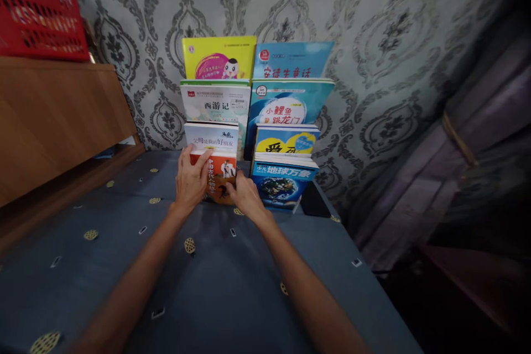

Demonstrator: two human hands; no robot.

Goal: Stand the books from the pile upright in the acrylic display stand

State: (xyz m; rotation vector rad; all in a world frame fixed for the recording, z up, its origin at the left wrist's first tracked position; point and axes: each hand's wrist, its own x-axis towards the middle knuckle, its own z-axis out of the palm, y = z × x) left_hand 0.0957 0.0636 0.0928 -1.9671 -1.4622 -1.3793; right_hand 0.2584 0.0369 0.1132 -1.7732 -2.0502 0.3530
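Note:
Upright books stand in two side-by-side stacks, in stepped rows. At the front of the left stack is an orange-red book [216, 176] with a white figure on its cover. My left hand [191, 180] is closed on its left side, fingers reaching its top edge. My right hand [245, 193] grips its lower right edge, thumb on the cover. Behind it stand a pale book [211, 137], a white and green book [218, 100] and a yellow book [219, 55]. The right stack's front book [277, 185] is blue with a globe; behind it are a blue-yellow book [286, 141] and a teal book [290, 105].
The books stand on a dark blue patterned cloth [215, 287], against a wall with damask wallpaper [373, 27]. A dark flat object [315, 200] lies right of the stacks. At left is a wooden cabinet [62, 121] with a red basket [41, 11]; a curtain [418, 177] hangs at right.

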